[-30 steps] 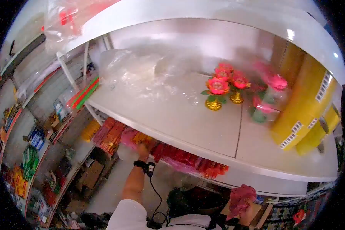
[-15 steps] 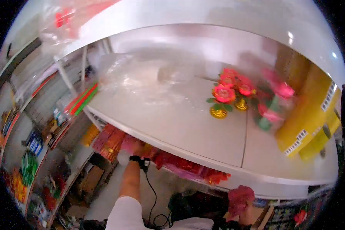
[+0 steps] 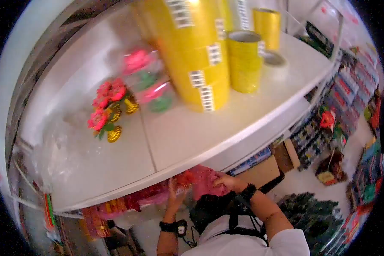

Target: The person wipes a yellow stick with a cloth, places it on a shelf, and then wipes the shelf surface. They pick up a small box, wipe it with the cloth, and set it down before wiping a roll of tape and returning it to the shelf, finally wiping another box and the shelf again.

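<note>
Both hands at pink bag under white shelf; placement not complete.
Right hand (image 3: 224,181) grip closed on pink bag (image 3: 204,181), 6 o'clock; left hand (image 3: 173,197) grip state undeterminable, beside red packets (image 3: 115,206).

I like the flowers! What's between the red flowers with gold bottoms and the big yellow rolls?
In the head view, pink flowers in clear wrap stand between the red flowers and the yellow rolls.

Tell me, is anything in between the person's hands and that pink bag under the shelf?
Nothing visible is. The right hand already rests on the pink bag, and the left hand is raised right beside it. The white shelf sits just above both hands.
</note>
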The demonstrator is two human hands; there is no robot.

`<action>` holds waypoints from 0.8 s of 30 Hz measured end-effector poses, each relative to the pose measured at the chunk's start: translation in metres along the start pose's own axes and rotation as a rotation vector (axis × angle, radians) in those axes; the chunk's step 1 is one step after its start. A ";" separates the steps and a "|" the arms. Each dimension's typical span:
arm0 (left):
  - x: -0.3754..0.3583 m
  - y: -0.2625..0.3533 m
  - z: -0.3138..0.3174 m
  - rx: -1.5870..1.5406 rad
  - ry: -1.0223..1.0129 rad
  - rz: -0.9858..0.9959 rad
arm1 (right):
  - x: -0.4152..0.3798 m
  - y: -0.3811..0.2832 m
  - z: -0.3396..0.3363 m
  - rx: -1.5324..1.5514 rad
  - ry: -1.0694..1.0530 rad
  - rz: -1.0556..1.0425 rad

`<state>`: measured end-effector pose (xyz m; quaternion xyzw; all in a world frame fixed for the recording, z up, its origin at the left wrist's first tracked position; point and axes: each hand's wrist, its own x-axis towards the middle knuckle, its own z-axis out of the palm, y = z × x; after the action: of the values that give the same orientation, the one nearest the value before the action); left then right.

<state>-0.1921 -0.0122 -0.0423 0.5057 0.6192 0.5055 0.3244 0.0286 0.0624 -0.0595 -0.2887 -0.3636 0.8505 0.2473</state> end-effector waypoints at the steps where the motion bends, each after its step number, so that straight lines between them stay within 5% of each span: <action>1: 0.007 0.031 0.017 -0.044 -0.065 0.071 | -0.006 -0.010 0.009 0.035 0.011 -0.013; 3: 0.013 0.040 0.034 -0.076 -0.147 0.132 | -0.026 -0.032 0.024 -0.002 -0.181 -0.040; 5: 0.030 0.017 0.044 -0.302 -0.547 -0.185 | -0.032 -0.035 0.012 -0.099 -0.128 -0.019; 7: 0.040 -0.005 0.057 -0.208 -0.633 -0.234 | -0.020 -0.016 -0.017 -0.284 -0.172 -0.157; 9: 0.046 -0.004 0.066 -0.109 -0.718 -0.282 | -0.030 -0.003 -0.041 -0.144 -0.100 -0.253; 11: 0.056 0.003 0.077 -0.027 -0.691 -0.388 | -0.041 -0.005 -0.074 -0.630 0.194 -0.089; 15: 0.088 0.013 0.102 0.152 -0.736 -0.293 | -0.058 -0.001 -0.117 -0.739 0.347 -0.221; 18: 0.119 0.030 0.133 0.277 -0.785 -0.340 | -0.047 -0.008 -0.143 -0.728 0.657 -0.460; 21: 0.151 0.013 0.164 -0.071 -0.720 -0.435 | -0.032 -0.050 -0.167 -0.813 1.067 -0.463; 22: 0.165 -0.016 0.174 0.217 -0.584 -0.268 | -0.026 -0.057 -0.175 -0.794 1.079 -0.462; 24: 0.169 -0.036 0.193 0.502 -0.458 -0.081 | -0.018 -0.066 -0.191 -1.167 1.628 -0.459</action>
<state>-0.0729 0.2072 -0.1116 0.6452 0.6550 0.1975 0.3402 0.1834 0.1825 -0.1118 -0.7767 -0.4889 0.0201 0.3967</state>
